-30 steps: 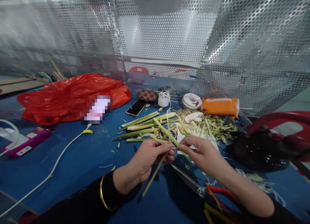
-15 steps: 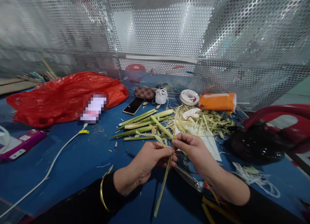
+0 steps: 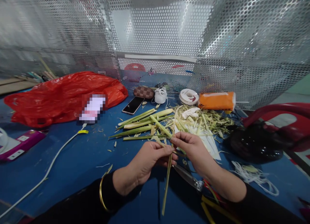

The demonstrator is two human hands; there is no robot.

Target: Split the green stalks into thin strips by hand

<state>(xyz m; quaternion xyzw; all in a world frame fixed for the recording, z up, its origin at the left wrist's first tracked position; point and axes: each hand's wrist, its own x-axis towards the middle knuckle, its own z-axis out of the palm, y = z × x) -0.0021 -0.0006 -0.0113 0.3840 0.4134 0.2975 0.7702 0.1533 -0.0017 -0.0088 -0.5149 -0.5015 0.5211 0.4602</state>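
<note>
My left hand (image 3: pixel 152 162) and my right hand (image 3: pixel 190 149) meet near the middle, both pinching a thin green plant stalk (image 3: pixel 167 185). Its lower end hangs down over the blue table; a pale upper part rises past my right fingertips. Just beyond my hands lie several cut green stalks (image 3: pixel 140 130), side by side. A heap of shredded stalk peelings (image 3: pixel 213 120) sits behind my right hand, partly on a white sheet (image 3: pixel 210 146). Beneath my hands rests a knife (image 3: pixel 186 176), its far end hidden by my fingers.
A red plastic bag (image 3: pixel 60 91), a lit phone (image 3: pixel 93 109) on a white cable, and a dark phone (image 3: pixel 133 105) lie to the left. A ribbon spool (image 3: pixel 189 97) and orange packet (image 3: pixel 216 101) stand behind. At right are a black glossy object (image 3: pixel 256 146) and white string (image 3: pixel 256 178).
The hanging end of the stalk has swung slightly to the right and is more upright. Both hands keep nearly the same place and grip.
</note>
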